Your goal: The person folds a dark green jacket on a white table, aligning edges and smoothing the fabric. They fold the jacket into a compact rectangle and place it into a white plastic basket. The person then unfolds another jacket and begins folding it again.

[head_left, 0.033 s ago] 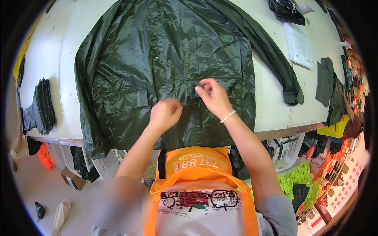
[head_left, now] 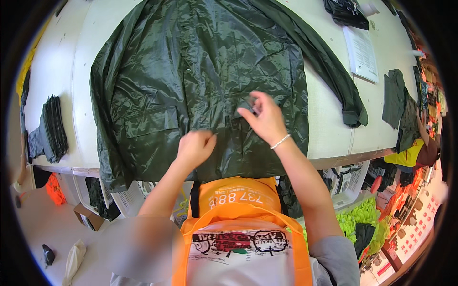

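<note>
A shiny dark green jacket (head_left: 205,62) lies spread front up, its hem toward me. Over the lower front, near the middle closure, my left hand (head_left: 194,148) is closed; its fingertips are turned under, so anything in them is hidden. My right hand (head_left: 266,119), with a beaded bracelet at the wrist, is above the right pocket flap (head_left: 238,102). Its thumb and fingers stand apart, and I make out nothing held between them. The left pocket flap (head_left: 152,121) lies flat beyond my left hand.
The jacket is on a white table (head_left: 329,114). Folded dark garments (head_left: 55,128) lie at left; paper sheets (head_left: 362,55) and a black bundle (head_left: 346,13) at far right. White crates (head_left: 353,183) stand below the near edge. Another person's yellow-clad arm (head_left: 408,155) shows at right.
My left hand has drawn slightly back toward me and left. My right hand has shifted a little right, its thumb and fingers spreading wider. The jacket looks nearly unchanged.
</note>
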